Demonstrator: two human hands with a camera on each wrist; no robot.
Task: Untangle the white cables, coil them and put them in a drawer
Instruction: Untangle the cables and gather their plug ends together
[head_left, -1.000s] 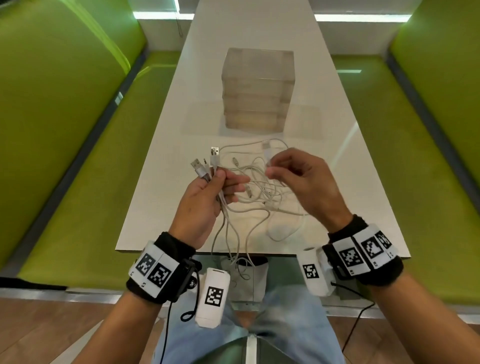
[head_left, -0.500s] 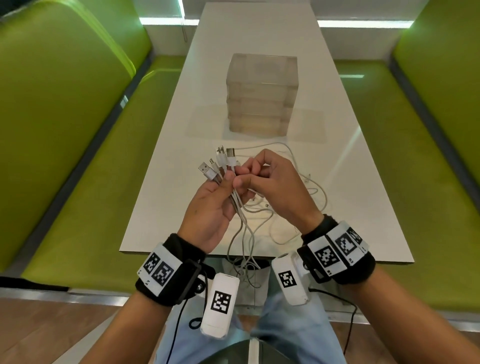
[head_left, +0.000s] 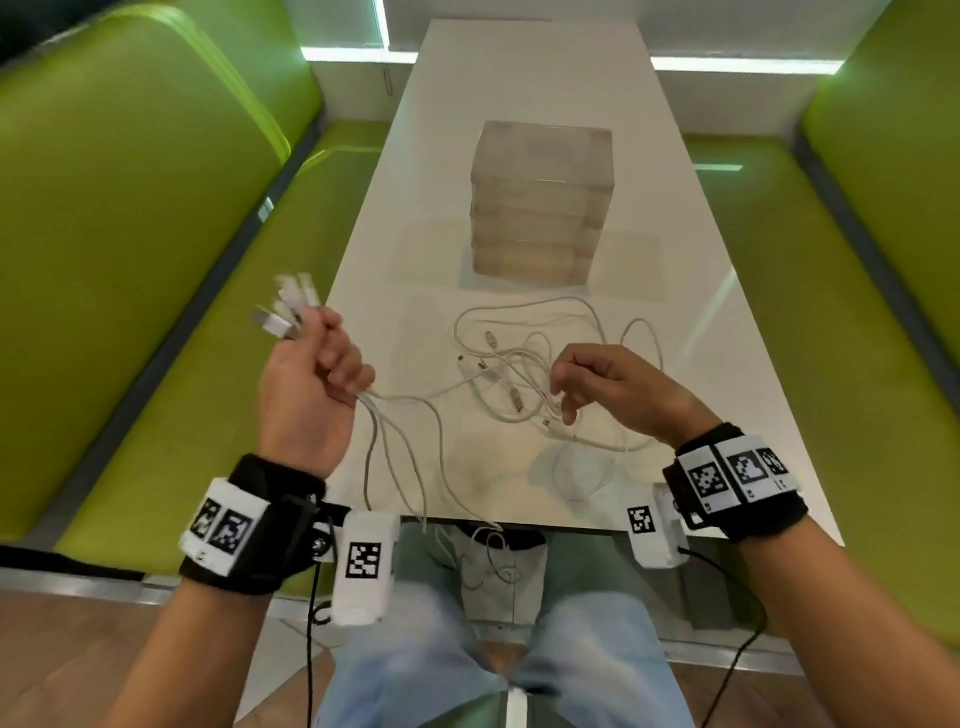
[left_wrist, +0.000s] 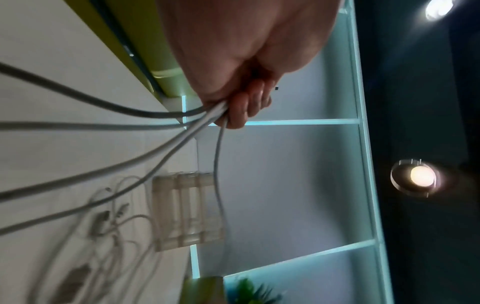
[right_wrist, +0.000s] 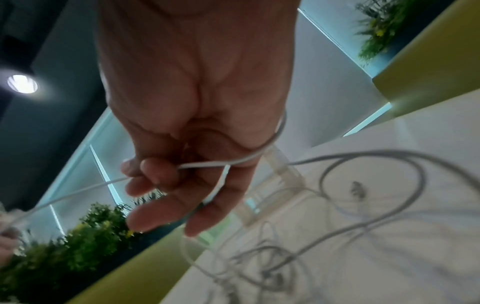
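My left hand is raised off the left edge of the long white table, clenched around a bunch of thin white cables with their blurred plug ends sticking up above my fingers. From the left wrist view, several strands fan out of my fist and run down toward the tabletop. They trail from my grip across the table's near edge, some hanging over it toward my lap.

My right hand hovers over the rest of the tangle, which lies loose on the table in front of me, small connectors showing among the loops. In the right wrist view my thumb and forefinger pinch a single white strand, which loops round the side of my hand.

Beyond the tangle, further up the table, stands the translucent plastic stack of drawers, all drawers pushed in. Green upholstered benches flank the table on both sides.
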